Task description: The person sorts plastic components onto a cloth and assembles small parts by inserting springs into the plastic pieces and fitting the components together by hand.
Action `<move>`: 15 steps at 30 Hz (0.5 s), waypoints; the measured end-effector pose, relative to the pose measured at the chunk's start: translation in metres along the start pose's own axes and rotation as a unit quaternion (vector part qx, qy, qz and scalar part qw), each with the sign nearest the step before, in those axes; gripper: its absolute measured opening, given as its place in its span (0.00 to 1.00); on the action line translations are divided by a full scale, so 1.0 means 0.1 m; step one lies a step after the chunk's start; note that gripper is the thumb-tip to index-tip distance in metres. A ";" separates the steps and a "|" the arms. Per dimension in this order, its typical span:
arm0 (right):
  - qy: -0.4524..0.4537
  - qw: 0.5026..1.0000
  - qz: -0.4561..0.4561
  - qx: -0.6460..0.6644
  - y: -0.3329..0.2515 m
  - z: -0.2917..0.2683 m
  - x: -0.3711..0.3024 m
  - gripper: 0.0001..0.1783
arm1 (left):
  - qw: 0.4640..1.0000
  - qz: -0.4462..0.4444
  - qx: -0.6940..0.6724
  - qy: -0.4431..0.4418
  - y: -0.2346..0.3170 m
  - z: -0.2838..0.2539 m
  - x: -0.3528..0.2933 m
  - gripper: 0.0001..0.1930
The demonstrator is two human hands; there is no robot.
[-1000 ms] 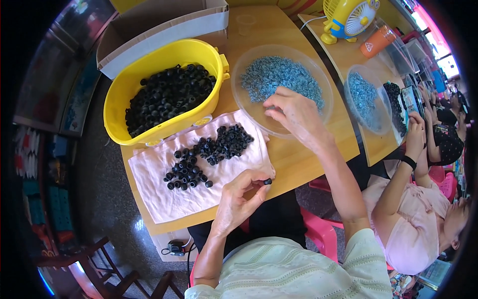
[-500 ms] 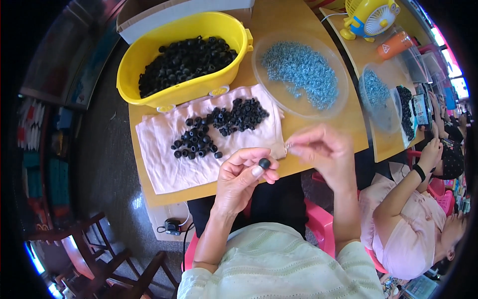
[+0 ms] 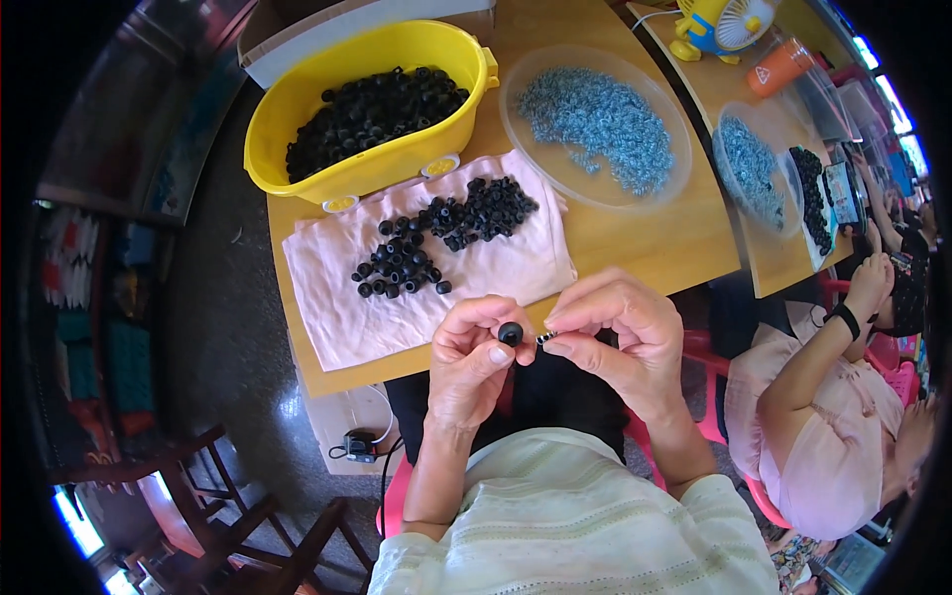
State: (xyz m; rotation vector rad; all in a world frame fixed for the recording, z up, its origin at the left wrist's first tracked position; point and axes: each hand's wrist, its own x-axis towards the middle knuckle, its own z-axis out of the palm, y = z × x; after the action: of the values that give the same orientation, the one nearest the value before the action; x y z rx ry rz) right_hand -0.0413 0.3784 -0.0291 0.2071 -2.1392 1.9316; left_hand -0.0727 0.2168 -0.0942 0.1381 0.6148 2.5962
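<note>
My left hand (image 3: 472,359) pinches a round black plastic piece (image 3: 510,334), like a hollow ball, between thumb and fingers. Close by on the right, my right hand (image 3: 623,342) grips a tiny coil spring (image 3: 544,338) at its fingertips, its end pointing toward the black piece. Whether the two touch is too small to tell. Both hands are over my lap, just off the table's front edge. Beyond them a pink cloth (image 3: 332,307) bears a group of round black pieces (image 3: 402,260) and a pile of smaller black parts (image 3: 481,211).
A yellow tub (image 3: 263,139) full of black pieces stands at the back left. Bluish springs (image 3: 595,119) lie in a clear round tray (image 3: 676,178). On the right table are another clear tray (image 3: 729,188), an orange cup (image 3: 780,67) and a yellow fan (image 3: 706,28). A person (image 3: 808,426) sits at right.
My right hand has come left and down from beside the cloth, bringing the spring close to the black piece. My left hand still holds that piece, slightly turned.
</note>
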 end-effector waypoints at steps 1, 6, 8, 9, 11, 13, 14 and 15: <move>-0.008 1.000 -0.004 -0.005 -0.01 0.00 0.00 0.08 | 1.000 0.004 -0.008 -0.015 -0.01 -0.04 -0.01 0.16; 0.003 1.000 0.007 0.015 0.01 0.03 0.00 0.08 | 0.998 -0.006 -0.027 -0.064 0.01 -0.10 -0.02 0.16; 0.010 0.999 0.015 0.031 0.02 0.02 0.00 0.09 | 0.999 -0.024 -0.007 -0.026 0.04 -0.02 0.00 0.15; 0.008 1.000 -0.007 -0.008 0.02 0.01 0.02 0.09 | 0.999 -0.025 -0.007 -0.025 0.05 0.01 0.01 0.15; 0.005 0.999 -0.029 -0.046 0.00 0.01 0.04 0.09 | 0.998 -0.058 -0.011 0.019 0.09 0.06 0.02 0.13; 0.005 0.993 -0.053 -0.105 -0.04 0.00 0.06 0.09 | 0.998 -0.056 -0.001 0.027 0.06 0.05 0.02 0.13; 0.005 0.993 -0.052 -0.105 -0.04 0.01 0.06 0.09 | 0.998 -0.054 0.009 0.033 0.04 0.03 0.01 0.13; 0.005 0.990 -0.070 -0.123 -0.03 0.01 0.07 0.10 | 0.998 -0.054 0.008 0.034 0.03 0.01 0.01 0.13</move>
State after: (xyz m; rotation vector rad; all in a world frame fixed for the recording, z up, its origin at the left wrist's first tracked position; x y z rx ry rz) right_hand -0.0476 0.3772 -0.0244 0.2905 -2.2650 1.5740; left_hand -0.0752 0.2151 -0.0919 0.0207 0.6501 2.4997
